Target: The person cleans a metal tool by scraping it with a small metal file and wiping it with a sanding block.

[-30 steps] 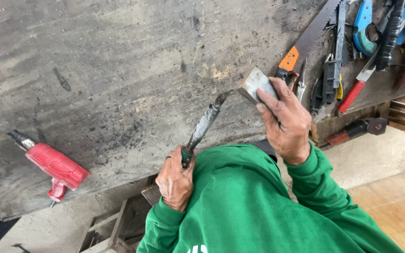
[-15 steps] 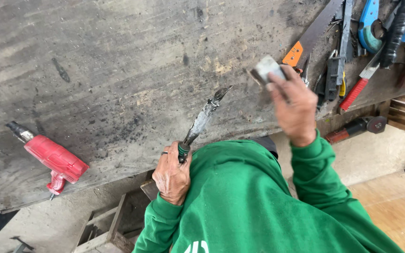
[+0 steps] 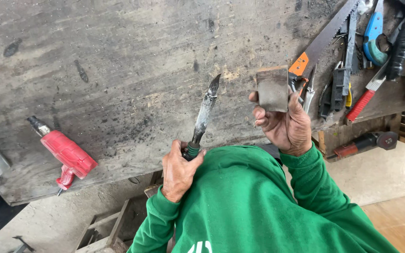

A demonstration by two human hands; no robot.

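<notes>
Chisel (image 3: 205, 112) near red tool (image 3: 66, 154), saw (image 3: 324, 40)

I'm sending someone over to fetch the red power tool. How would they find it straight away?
Start at the big, dark, scuffed wooden workbench. The red power tool lies alone near its left end, far from the left hand gripping a green-handled pointed tool. It is the only chunky red body with a black nose; the other tools cluster at the far right.

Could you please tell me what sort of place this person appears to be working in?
Most likely a workshop. A worn, stained wooden workbench carries a red power tool, and a handsaw lies among other hand tools at the bench's edge. An angle grinder sits on the floor below.
</notes>
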